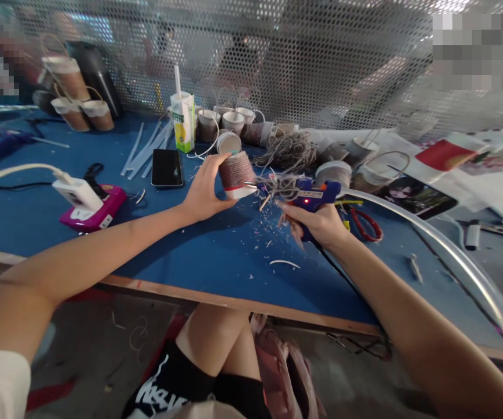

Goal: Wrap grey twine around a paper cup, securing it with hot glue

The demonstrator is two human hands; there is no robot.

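Brown, cord-wrapped round cup: held above the blue surface, between our left fingers and thumb. Blue plastic glue gun: clasped in our right fingers, nozzle beside the cup.

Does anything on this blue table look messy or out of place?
Yes: small pale scraps and a curved white strip litter the blue tabletop near the brown cord-wrapped cup, like unswept trimmings. Behind, greyish cord lies in a loose tangle.
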